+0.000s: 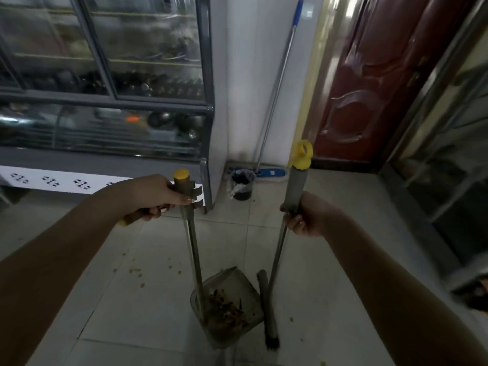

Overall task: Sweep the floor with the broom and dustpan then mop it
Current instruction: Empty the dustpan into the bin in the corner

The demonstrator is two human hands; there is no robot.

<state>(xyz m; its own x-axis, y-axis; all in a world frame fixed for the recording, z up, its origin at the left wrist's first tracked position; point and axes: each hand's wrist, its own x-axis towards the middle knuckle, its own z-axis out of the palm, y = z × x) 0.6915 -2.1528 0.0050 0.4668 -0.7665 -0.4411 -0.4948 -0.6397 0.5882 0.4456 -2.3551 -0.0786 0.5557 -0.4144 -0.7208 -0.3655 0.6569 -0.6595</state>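
Note:
My left hand (pixel 155 196) grips the brown, yellow-capped handle at the top of the long-stemmed dustpan (pixel 232 307). The grey pan sits low by the floor, tilted, with brown debris inside. My right hand (pixel 309 215) grips the grey sleeve of the broom handle (pixel 297 186), which ends in a yellow ring cap. The broom head (pixel 268 313) stands on the tiles just right of the pan. A mop (pixel 274 101) with a silver pole, blue grip and blue flat head leans in the white wall corner behind.
Brown crumbs (pixel 137 272) lie scattered on the pale floor tiles left of the pan. A small bin with a black liner (pixel 241 184) stands by the corner of a glass display cabinet (pixel 105 88). A dark red door (pixel 369 75) is at right, with a metal frame beyond.

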